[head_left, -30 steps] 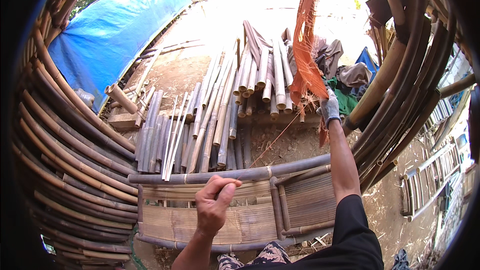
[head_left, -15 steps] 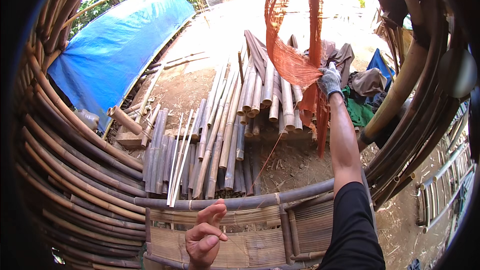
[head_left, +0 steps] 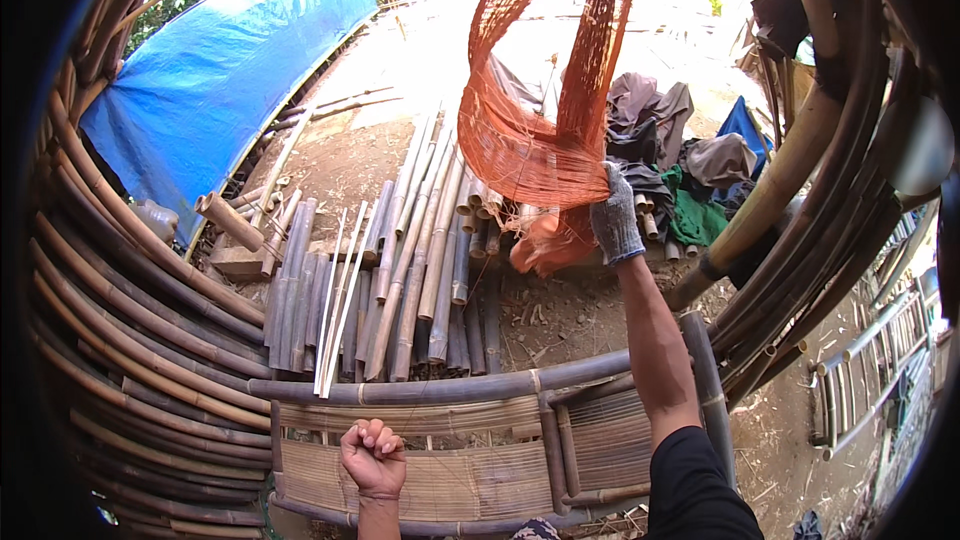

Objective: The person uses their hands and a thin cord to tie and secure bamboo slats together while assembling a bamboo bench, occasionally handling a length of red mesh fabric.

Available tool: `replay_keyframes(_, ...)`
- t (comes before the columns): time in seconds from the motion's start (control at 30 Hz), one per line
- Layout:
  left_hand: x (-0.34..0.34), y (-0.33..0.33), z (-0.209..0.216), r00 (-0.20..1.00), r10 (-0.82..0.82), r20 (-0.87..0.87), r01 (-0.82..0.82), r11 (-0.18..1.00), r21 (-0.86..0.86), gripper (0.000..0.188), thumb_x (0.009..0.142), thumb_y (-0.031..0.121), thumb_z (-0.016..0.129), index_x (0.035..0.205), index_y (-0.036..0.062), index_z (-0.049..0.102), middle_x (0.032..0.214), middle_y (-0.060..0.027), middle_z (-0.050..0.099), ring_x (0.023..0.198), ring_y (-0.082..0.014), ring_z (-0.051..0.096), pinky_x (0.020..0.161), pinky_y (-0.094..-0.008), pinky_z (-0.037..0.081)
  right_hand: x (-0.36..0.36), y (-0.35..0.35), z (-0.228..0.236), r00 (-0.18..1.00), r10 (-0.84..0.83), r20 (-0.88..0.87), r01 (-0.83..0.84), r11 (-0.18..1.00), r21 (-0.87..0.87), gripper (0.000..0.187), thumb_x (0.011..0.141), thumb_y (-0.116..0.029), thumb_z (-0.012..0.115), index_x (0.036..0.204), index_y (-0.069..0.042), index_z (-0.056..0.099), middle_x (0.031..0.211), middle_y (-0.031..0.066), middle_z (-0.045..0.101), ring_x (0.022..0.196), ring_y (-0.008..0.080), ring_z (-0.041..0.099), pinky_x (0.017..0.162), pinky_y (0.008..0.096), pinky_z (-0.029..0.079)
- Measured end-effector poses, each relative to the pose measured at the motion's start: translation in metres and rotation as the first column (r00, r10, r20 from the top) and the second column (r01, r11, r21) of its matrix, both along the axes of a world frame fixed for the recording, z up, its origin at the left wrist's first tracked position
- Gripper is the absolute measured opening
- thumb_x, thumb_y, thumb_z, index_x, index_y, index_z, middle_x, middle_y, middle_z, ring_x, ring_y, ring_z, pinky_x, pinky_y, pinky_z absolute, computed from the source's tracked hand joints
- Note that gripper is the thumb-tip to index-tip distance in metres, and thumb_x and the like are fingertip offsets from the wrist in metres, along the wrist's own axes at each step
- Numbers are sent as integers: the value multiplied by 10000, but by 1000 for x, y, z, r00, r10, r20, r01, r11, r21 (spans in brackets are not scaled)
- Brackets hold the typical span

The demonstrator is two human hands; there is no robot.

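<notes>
1. The right hand (head_left: 615, 212), wearing a grey knitted glove, is reaching far out at the end of a straight arm. Its fingers are pressing together on the edge of the net, though the net and the glove are partly hiding the fingertips.
2. The long orange-red mesh net (head_left: 530, 165) is hanging in front of the person in a big loop. Its low, bunched end is dangling just left of the glove, and loose threads are sticking out there.
3. The bare left hand (head_left: 374, 455) is curling into a fist, well apart from the net. It is staying over the long bench of brown bamboo slats (head_left: 480, 485). I cannot tell if it is pinching a thin thread.
4. Behind the net, the stacked round bamboo poles (head_left: 445, 275) are lying with their cut ends facing the person. The crumpled green cloth (head_left: 690, 210) is lying to the right of the glove.
5. For good holding, a firm but gentle grip is probably suiting this net best, because hard tugging could be tearing the thin threads. Holding it high is likely helping too, since the pole ends could be catching the loose bits.
</notes>
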State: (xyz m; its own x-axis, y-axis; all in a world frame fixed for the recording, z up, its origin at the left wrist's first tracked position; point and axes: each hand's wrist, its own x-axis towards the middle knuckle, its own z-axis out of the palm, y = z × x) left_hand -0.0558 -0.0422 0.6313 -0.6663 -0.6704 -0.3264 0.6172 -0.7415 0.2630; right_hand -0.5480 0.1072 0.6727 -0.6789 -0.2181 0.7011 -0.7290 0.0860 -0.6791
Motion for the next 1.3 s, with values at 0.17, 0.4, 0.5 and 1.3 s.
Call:
replay_keyframes(0.17,83,-6,-103,970,10,243,-45,989,139,203,891,179,505,705,125,444,603,27,421,465,-103,328,434,-265,328,24,71,10,977,-208,-56,210,977,30,198,910,-133,526,1034,15,565,937,235,631,911,394,622,774,425,487)
replay_keyframes(0.4,381,-5,-255,-290,-177,941,557,768,316,230,808,338,587,723,126,606,752,-47,623,617,-214,575,553,-362,492,66,147,2,945,-326,-16,322,926,197,224,976,-178,525,1020,22,614,903,138,660,841,228,609,765,361,485)
replay_keyframes(0.5,431,-15,-234,-768,176,616,631,368,682,238,802,344,592,783,114,650,827,-77,658,708,-241,617,627,-381,516,102,168,-6,932,-306,196,286,950,125,295,994,-266,566,1090,3,640,904,53,643,829,132,560,750,316,478)
replay_keyframes(1.3,-180,140,166,802,-395,448,500,34,-865,398,937,340,643,1155,8,671,992,-130,719,869,-110,650,770,-277,513,311,157,124,817,34,576,118,967,-224,438,977,-289,602,1290,16,573,1110,83,651,966,154,624,814,287,515)
